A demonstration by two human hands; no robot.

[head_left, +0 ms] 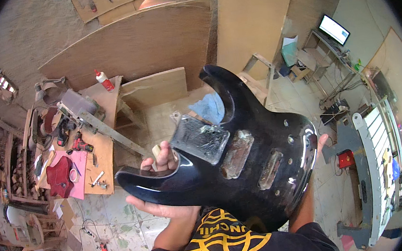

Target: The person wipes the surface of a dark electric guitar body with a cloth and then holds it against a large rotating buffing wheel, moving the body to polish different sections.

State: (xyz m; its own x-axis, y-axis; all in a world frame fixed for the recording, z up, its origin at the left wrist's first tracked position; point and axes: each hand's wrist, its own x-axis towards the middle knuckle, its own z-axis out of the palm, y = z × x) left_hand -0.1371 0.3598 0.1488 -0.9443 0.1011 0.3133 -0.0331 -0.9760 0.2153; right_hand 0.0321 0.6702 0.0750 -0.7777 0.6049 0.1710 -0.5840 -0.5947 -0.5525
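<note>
A glossy black electric guitar body [207, 183] is held up in front of my chest, tilted, its two horns pointing up and left. Its neck pocket and two pickup cavities look rough and pale, and several small holes dot the right part. My left hand [168, 210] wraps round the lower left horn, fingers curling up through the cutaway. A small pale block-like piece [156, 151] shows by those fingertips; I cannot make out what it is. My right hand [322, 142] grips the right edge from behind, mostly hidden by the body.
On the left, a wooden workbench [103, 170] carries a red guitar body [60, 177], a red drill [81, 145], a belt sander [81, 106] and a red-and-white bottle [104, 81]. Large wooden boards [138, 44] lean at the back. A monitor [334, 29] stands far right.
</note>
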